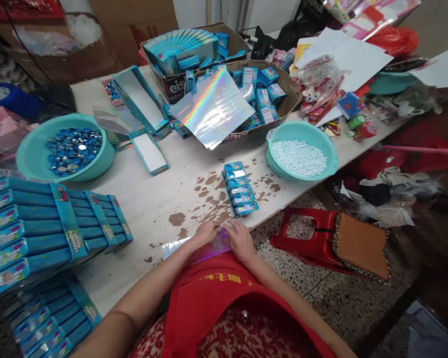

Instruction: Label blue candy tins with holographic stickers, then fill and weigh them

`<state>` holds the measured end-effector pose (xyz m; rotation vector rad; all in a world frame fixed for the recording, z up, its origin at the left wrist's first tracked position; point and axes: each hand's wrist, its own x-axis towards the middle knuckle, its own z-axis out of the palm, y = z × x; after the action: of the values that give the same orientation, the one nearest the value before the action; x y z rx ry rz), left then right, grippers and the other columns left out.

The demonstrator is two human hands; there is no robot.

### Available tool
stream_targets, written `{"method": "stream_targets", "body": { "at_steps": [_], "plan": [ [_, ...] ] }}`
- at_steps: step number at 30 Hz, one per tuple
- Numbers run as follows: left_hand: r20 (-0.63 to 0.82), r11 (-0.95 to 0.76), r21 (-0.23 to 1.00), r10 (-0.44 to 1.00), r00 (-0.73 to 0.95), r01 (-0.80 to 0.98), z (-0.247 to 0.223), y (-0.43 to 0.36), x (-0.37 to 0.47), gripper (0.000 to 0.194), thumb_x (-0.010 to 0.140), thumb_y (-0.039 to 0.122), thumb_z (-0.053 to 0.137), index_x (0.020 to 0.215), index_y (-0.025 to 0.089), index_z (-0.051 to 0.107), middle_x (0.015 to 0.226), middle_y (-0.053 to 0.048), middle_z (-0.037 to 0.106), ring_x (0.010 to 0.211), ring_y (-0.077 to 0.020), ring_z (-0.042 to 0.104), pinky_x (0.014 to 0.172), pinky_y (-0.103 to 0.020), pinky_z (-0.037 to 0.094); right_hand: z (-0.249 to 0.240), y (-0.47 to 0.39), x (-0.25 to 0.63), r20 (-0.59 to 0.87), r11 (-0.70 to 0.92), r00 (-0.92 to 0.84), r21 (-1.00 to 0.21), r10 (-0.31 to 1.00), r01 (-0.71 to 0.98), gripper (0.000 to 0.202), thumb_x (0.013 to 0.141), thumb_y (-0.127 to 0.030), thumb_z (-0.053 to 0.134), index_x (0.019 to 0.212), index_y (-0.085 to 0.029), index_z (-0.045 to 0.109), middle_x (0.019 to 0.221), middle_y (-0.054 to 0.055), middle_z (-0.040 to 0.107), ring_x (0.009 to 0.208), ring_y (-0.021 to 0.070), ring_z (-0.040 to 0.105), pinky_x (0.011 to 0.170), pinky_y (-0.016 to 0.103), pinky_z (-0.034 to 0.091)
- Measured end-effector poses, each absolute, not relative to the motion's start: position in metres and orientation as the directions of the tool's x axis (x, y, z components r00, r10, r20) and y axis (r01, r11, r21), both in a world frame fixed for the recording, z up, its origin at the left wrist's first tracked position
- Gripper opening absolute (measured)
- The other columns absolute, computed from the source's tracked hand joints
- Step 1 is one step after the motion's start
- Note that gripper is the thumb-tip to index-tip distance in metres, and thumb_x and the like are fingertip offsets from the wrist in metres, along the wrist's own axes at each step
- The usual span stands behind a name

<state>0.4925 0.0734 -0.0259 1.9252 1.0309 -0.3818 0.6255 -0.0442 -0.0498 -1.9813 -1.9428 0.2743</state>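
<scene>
At the table's front edge, my left hand (pixel 208 232) and my right hand (pixel 240 239) are close together, fingers bent over a shiny iridescent sheet (pixel 216 244). Both hands pinch the sheet near its upper edge, with part of it extending left under my left forearm. Just beyond my hands stands a short row of small blue boxes (pixel 241 190), touched by neither hand. The fingertips are small in view, and any smaller item between them cannot be made out.
Teal bowls hold blue discs (pixel 74 149) and white pellets (pixel 299 158). Stacked blue boxes (pixel 52 223) stand left. A holographic sheet (pixel 216 109) lies over a carton of blue boxes (pixel 265 94). A red stool (pixel 306 238) is right, below the table (pixel 134 199).
</scene>
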Motion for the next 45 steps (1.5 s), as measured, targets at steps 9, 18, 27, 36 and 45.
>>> {"method": "stream_targets", "body": {
  "at_steps": [9, 18, 27, 36, 45],
  "plan": [
    [-0.648, -0.184, 0.541, 0.53, 0.546, 0.821, -0.035, 0.082, 0.495, 0.022, 0.082, 0.021, 0.047, 0.082, 0.014, 0.068, 0.077, -0.005, 0.066, 0.072, -0.0169, 0.057, 0.061, -0.025, 0.035, -0.043, -0.055, 0.627, 0.284, 0.214, -0.137, -0.26, 0.949, 0.942, 0.014, 0.09, -0.02, 0.053, 0.094, -0.019, 0.066, 0.107, 0.009, 0.068, 0.104, 0.0224, 0.054, 0.088, 0.034, 0.04],
    [-0.42, -0.02, 0.804, 0.689, 0.591, 0.594, -0.009, 0.084, 0.499, 0.036, 0.091, 0.03, 0.038, 0.12, 0.017, 0.055, 0.122, -0.01, 0.06, 0.111, -0.0203, 0.054, 0.09, -0.03, 0.042, 0.049, -0.028, 0.648, -0.018, -0.174, 0.252, -0.769, 0.968, 0.614, 0.017, 0.087, -0.029, 0.056, 0.074, -0.02, 0.058, 0.072, 0.001, 0.064, 0.069, 0.0151, 0.056, 0.066, 0.026, 0.043],
    [-0.53, 0.37, 0.845, 0.486, 0.695, 0.385, 0.016, 0.114, 0.546, 0.017, 0.081, 0.03, 0.048, 0.073, 0.016, 0.055, 0.053, 0.004, 0.052, 0.045, -0.0098, 0.048, 0.047, -0.022, 0.038, 0.021, 0.032, 0.676, -0.219, -0.375, 0.566, -0.91, 0.795, 0.175, 0.018, 0.074, -0.038, 0.061, 0.071, -0.02, 0.059, 0.066, 0.0, 0.061, 0.066, 0.017, 0.056, 0.066, 0.03, 0.045],
    [-0.386, 0.192, 0.914, 0.686, 0.617, 0.359, 0.004, 0.177, 0.573, 0.017, 0.079, 0.01, 0.042, 0.09, 0.021, 0.038, 0.051, 0.009, 0.05, 0.044, -0.0097, 0.046, 0.048, -0.02, 0.037, -0.013, 0.106, 0.703, -0.015, -0.457, 0.697, -0.765, 0.717, 0.454, 0.008, 0.069, -0.027, 0.063, 0.067, -0.02, 0.065, 0.095, 0.008, 0.057, 0.099, 0.0259, 0.05, 0.09, 0.04, 0.039],
    [-0.443, 0.028, 0.763, 0.75, 0.491, 0.646, -0.017, 0.179, 0.576, 0.029, 0.081, 0.015, 0.048, 0.109, 0.018, 0.042, 0.072, -0.001, 0.061, 0.069, -0.0172, 0.058, 0.067, -0.029, 0.044, -0.034, 0.112, 0.708, -0.071, -0.482, 0.759, -0.809, 0.648, 0.335, 0.02, 0.067, -0.027, 0.062, 0.085, -0.018, 0.058, 0.098, 0.009, 0.058, 0.088, 0.0222, 0.056, 0.08, 0.035, 0.045]
  ]
}}
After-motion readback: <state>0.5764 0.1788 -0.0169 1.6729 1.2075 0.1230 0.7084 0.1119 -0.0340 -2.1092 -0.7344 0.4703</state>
